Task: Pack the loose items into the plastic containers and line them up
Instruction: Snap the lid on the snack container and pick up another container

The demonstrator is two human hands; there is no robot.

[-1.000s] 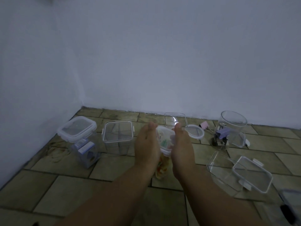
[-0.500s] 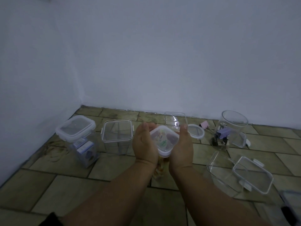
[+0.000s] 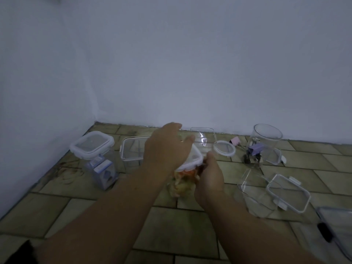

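A clear container full of colourful small items is tilted in the middle of the floor, its white-rimmed lid on top. My left hand lies over the lid with fingers spread across it. My right hand grips the container's right side just under the lid rim. At the far left stands a lidded container with blue-and-white items inside. An open square container stands beside it.
A round jar holding binder clips stands at the back right, a pink clip and a round lid near it. An empty tub with a loose lid lies at the right. Walls close the left and back.
My left hand has moved from the container's side onto the top of the lid. My right hand has slid down to the container's right side. The container tilted and came nearer.
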